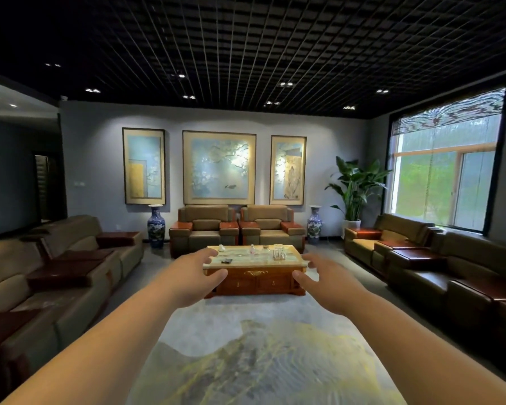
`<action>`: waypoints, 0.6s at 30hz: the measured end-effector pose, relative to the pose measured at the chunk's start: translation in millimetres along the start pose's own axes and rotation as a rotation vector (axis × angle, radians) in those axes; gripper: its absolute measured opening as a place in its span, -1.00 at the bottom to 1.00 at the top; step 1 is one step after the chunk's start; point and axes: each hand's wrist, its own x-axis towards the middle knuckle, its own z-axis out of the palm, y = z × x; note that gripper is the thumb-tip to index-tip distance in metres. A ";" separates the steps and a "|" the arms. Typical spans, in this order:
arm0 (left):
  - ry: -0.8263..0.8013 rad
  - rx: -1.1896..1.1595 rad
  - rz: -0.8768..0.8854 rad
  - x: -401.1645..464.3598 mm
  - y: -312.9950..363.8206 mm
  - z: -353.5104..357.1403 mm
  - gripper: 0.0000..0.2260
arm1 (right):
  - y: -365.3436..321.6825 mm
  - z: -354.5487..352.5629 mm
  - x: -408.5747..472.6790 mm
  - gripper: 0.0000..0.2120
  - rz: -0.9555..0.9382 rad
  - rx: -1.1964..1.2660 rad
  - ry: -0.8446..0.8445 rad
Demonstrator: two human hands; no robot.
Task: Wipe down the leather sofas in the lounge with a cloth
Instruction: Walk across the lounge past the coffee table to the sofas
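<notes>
Head view, left hand [192,277] and right hand [327,283] loosely spread, empty, sofas [70,258] well beyond fingertips

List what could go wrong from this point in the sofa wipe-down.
1. Both hands, left and right, are empty and no cloth shows, so wiping may start without one.
2. Small glass items stand on the coffee table ahead; reaching past it could knock them over.
3. The blue-and-white vases stand on the floor beside the far armchairs; an elbow might tip one.

Small items on the coffee table [254,260] are too small to identify. Frame edges crop the left sofa [41,276] and right sofa [456,276].
</notes>
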 end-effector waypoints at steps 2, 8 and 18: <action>-0.009 -0.003 0.001 15.6 -17.0 7.0 -0.37 | -4.8 15.7 15.6 -0.04 -0.003 -0.004 -0.006; -0.028 -0.022 -0.009 63.0 -72.8 18.4 -0.37 | -24.8 68.3 60.6 -0.21 0.021 -0.037 -0.037; -0.102 -0.046 -0.067 112.3 -143.4 75.8 -0.38 | -13.3 162.7 103.8 -0.24 0.067 -0.032 -0.119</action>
